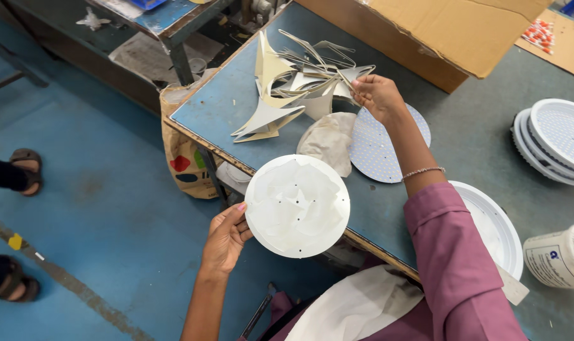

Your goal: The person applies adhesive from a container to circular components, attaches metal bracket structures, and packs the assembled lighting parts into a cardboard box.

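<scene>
Blue worktable (236, 107), scrap pile (293, 88); blue floor (110, 208).

left hand (222, 239) grips white round disc (297, 206) by its left edge, frame centre | right hand (378, 95) pinches strip in pile of cream offcuts (293, 88), upper centre | perforated round plate (378, 148) flat under right wrist | grey cloth (330, 140) beside it | stacked white housings (555, 139) right edge

The disc (297, 206) in the left hand (223, 240) is white, speckled with small dark holes. By the right hand (378, 95), cream-and-grey offcuts (287, 95) lie on a blue worktop (223, 107); the cloth (330, 142) below looks off-white, perhaps stained.
</scene>
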